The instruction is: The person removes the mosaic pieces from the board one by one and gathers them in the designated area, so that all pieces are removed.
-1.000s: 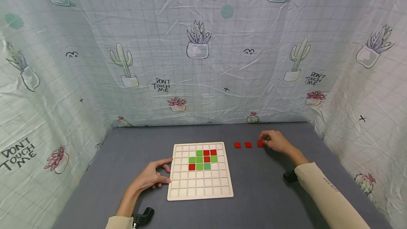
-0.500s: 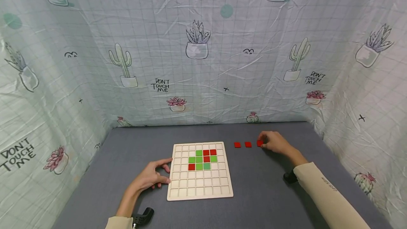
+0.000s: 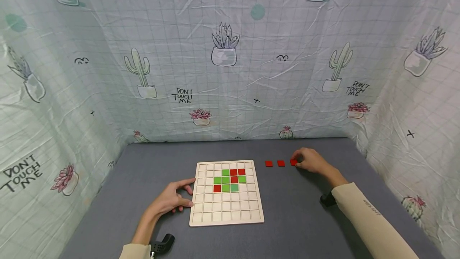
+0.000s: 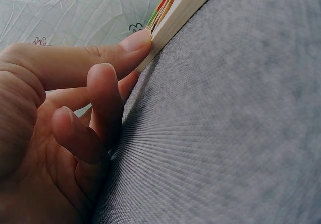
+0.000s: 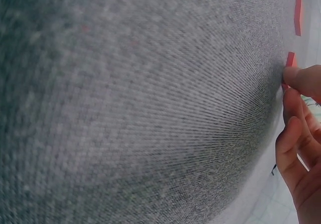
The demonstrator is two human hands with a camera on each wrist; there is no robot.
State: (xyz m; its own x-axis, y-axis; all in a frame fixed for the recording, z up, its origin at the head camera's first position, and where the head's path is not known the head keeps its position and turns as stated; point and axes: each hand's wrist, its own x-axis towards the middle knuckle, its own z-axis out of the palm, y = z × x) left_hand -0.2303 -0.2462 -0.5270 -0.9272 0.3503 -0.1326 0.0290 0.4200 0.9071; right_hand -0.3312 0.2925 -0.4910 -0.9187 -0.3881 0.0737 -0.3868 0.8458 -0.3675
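The wooden grid board (image 3: 226, 216) lies on the grey table, its middle squares filled with several red and green tiles. My left hand (image 3: 169, 200) rests beside it, with index finger and thumb touching the left edge. In the left wrist view the thumb (image 4: 134, 42) presses the board's pale side (image 4: 173, 25), and other fingers bend below. Right of the board, my right hand (image 3: 312, 160) pinches a red square tile (image 3: 293, 162) at the row's right end. The right wrist view shows thumb and finger at that tile (image 5: 290, 59), close to the cloth.
Two more red tiles, one nearer the board (image 3: 268, 164) and one in between (image 3: 281, 163), lie in line with the held one. A grey cloth (image 3: 158, 163) covers the table. Behind and at both sides hangs a cactus-print curtain (image 3: 230, 83).
The right thumb and fingertips have closed in on the rightmost red tile, which has shifted very slightly left. The left hand and board stay as they were.
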